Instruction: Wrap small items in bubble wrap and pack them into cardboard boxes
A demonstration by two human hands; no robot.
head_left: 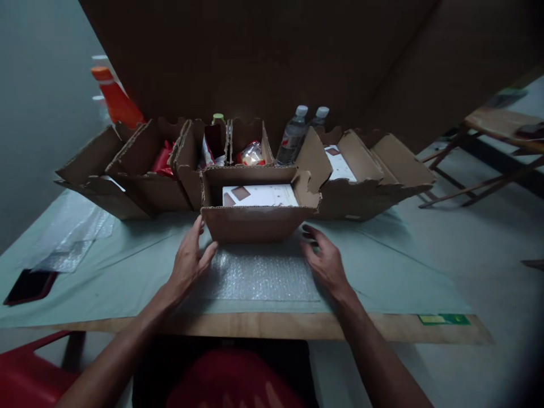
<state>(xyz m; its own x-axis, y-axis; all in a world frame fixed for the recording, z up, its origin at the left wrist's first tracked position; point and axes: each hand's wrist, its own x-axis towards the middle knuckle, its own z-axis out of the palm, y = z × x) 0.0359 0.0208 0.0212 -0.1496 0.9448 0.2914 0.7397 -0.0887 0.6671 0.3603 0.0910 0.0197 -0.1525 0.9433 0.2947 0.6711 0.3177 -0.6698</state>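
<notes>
An open cardboard box (255,224) stands in front of me on the table, with a white card-like item (259,195) inside it. A sheet of bubble wrap (259,277) lies flat between the box and the table edge. My left hand (189,263) rests on the left edge of the bubble wrap, fingers spread, just below the box's front left corner. My right hand (323,258) lies on the right edge of the wrap, fingers apart, near the box's front right corner. Neither hand holds anything.
More open cardboard boxes (140,170) line the back, holding red packets (164,158); another box (361,170) sits to the right. Two water bottles (293,136) and an orange-capped bottle (117,99) stand behind. More bubble wrap (70,241) and a dark phone (29,286) lie far left.
</notes>
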